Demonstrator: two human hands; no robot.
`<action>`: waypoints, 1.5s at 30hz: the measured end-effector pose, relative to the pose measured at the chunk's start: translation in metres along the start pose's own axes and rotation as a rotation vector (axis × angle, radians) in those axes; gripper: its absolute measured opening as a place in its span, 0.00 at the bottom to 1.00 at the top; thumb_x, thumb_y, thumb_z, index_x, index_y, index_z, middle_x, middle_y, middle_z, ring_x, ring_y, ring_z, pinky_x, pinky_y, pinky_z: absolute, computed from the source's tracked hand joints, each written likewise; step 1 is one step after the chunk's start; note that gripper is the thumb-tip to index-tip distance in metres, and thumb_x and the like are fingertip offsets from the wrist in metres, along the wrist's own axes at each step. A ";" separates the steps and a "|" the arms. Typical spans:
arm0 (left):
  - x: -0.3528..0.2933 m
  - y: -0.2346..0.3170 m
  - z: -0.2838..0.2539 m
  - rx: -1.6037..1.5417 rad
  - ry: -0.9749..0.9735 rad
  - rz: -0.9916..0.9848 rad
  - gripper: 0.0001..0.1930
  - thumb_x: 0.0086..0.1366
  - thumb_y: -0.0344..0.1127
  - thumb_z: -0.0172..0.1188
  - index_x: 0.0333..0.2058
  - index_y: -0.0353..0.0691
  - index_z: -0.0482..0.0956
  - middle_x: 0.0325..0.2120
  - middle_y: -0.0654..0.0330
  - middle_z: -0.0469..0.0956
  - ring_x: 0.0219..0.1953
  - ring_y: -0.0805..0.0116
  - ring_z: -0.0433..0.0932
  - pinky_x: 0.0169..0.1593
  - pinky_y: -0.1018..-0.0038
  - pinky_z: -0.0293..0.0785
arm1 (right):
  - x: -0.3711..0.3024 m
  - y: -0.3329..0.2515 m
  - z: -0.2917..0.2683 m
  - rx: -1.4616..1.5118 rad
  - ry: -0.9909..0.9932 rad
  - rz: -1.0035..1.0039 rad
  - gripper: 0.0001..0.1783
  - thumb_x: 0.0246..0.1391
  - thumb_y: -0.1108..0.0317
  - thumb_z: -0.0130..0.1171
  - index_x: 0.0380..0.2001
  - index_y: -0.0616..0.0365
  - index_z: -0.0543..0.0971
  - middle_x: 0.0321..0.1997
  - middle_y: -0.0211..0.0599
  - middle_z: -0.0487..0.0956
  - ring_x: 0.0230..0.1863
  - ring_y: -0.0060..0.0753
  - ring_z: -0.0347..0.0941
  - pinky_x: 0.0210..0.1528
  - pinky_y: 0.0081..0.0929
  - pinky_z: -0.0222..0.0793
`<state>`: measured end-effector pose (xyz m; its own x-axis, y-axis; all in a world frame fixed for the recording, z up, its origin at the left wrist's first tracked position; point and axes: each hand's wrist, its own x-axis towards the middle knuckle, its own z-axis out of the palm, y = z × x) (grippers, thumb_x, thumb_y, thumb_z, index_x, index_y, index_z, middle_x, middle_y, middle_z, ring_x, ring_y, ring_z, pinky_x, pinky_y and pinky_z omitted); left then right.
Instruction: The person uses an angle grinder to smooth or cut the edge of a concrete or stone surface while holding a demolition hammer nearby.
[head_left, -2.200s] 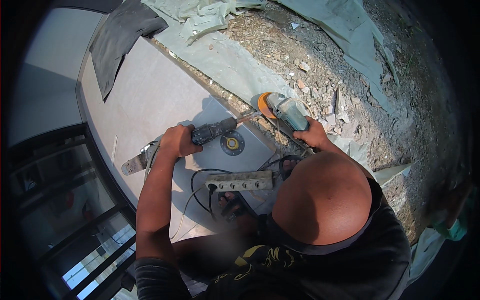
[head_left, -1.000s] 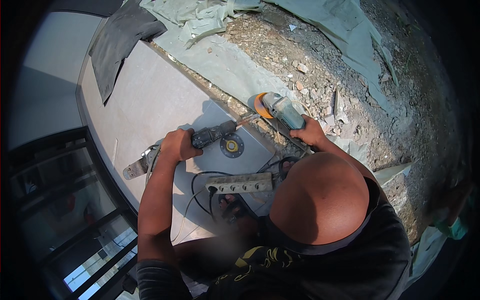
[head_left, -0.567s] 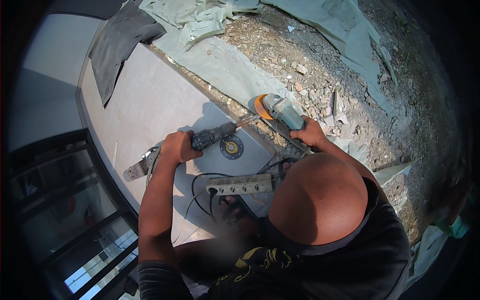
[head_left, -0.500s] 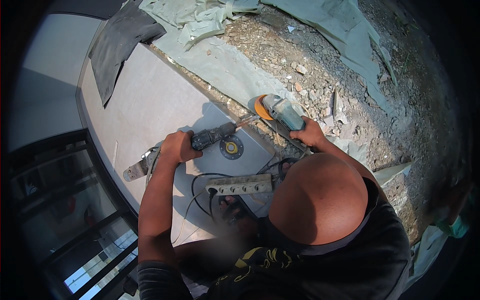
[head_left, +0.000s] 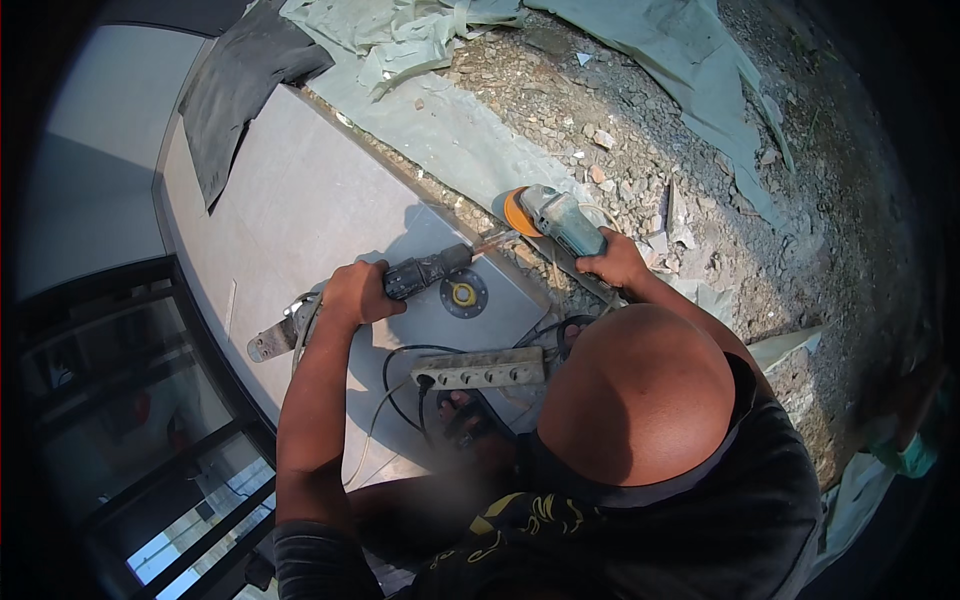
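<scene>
My left hand (head_left: 358, 295) is wrapped around the dark barrel of a hammer drill (head_left: 425, 270), which lies across the paving. A metal bit (head_left: 488, 242) sticks out of its front toward the right. My right hand (head_left: 614, 262) grips a teal angle grinder (head_left: 565, 220) fitted with an orange disc (head_left: 519, 212). The disc's lower edge is close to the tip of the bit; whether they touch I cannot tell. Between the drill and my feet lies a pale power strip (head_left: 490, 370) with a black plug in its left end. My bent knee (head_left: 640, 400) hides part of the ground.
A round drain fitting with a yellow centre (head_left: 464, 295) sits in the grey tile paving (head_left: 310, 190), just below the bit. Cords loop around the power strip. Rubble (head_left: 620, 130) and pale green sheeting (head_left: 470, 125) lie beyond the tile edge. A dark-framed glass door (head_left: 150, 400) stands at left.
The grinder in my right hand has shifted slightly to the left and up. The hammer drill and my left hand stay in place.
</scene>
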<state>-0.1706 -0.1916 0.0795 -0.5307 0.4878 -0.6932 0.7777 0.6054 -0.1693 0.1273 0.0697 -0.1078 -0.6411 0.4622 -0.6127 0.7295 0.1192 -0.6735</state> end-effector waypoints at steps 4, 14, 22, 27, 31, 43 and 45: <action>-0.001 0.002 -0.001 0.001 0.004 -0.004 0.28 0.44 0.53 0.75 0.42 0.43 0.86 0.36 0.48 0.86 0.42 0.47 0.86 0.49 0.56 0.82 | 0.000 -0.006 -0.003 0.010 -0.013 0.020 0.47 0.35 0.48 0.75 0.58 0.66 0.76 0.48 0.59 0.84 0.50 0.50 0.83 0.55 0.37 0.76; 0.000 0.000 0.001 -0.001 0.020 -0.001 0.28 0.42 0.51 0.74 0.41 0.42 0.85 0.35 0.47 0.86 0.41 0.46 0.85 0.48 0.56 0.81 | -0.001 -0.012 -0.005 -0.030 -0.008 0.042 0.54 0.35 0.48 0.76 0.63 0.70 0.72 0.51 0.61 0.83 0.53 0.50 0.82 0.58 0.34 0.74; -0.004 0.006 -0.003 0.006 -0.010 -0.033 0.29 0.44 0.54 0.75 0.42 0.43 0.86 0.36 0.48 0.86 0.42 0.47 0.86 0.49 0.57 0.82 | -0.005 -0.005 -0.008 0.010 -0.029 0.023 0.46 0.34 0.47 0.74 0.55 0.67 0.78 0.46 0.60 0.84 0.48 0.51 0.83 0.52 0.38 0.77; -0.006 0.006 -0.002 0.006 -0.025 -0.051 0.29 0.45 0.55 0.74 0.44 0.43 0.85 0.37 0.49 0.86 0.43 0.48 0.86 0.50 0.58 0.82 | -0.018 0.002 -0.011 0.024 -0.038 0.053 0.48 0.33 0.48 0.74 0.56 0.68 0.77 0.47 0.59 0.84 0.49 0.50 0.83 0.54 0.36 0.76; -0.006 0.006 0.007 0.004 -0.008 -0.047 0.30 0.46 0.55 0.73 0.45 0.43 0.85 0.37 0.49 0.86 0.43 0.49 0.86 0.50 0.58 0.82 | -0.019 0.011 -0.013 0.035 -0.026 0.097 0.46 0.32 0.50 0.75 0.55 0.68 0.79 0.47 0.57 0.84 0.50 0.49 0.82 0.56 0.36 0.75; -0.007 0.002 0.030 0.028 0.065 0.003 0.29 0.48 0.56 0.71 0.42 0.39 0.81 0.32 0.50 0.86 0.38 0.49 0.86 0.47 0.59 0.82 | 0.002 0.006 -0.030 0.063 -0.187 0.129 0.55 0.29 0.49 0.76 0.59 0.77 0.74 0.55 0.63 0.81 0.57 0.52 0.79 0.61 0.35 0.72; -0.008 0.003 0.030 0.031 0.058 -0.001 0.29 0.49 0.56 0.70 0.42 0.39 0.80 0.32 0.50 0.86 0.38 0.49 0.86 0.46 0.59 0.82 | 0.005 0.006 -0.032 0.066 -0.199 0.122 0.56 0.29 0.49 0.76 0.60 0.78 0.73 0.56 0.64 0.80 0.58 0.52 0.79 0.61 0.35 0.72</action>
<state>-0.1541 -0.2124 0.0637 -0.5495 0.5231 -0.6514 0.7867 0.5865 -0.1926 0.1358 0.1007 -0.1022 -0.5881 0.2870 -0.7562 0.7916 0.0123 -0.6109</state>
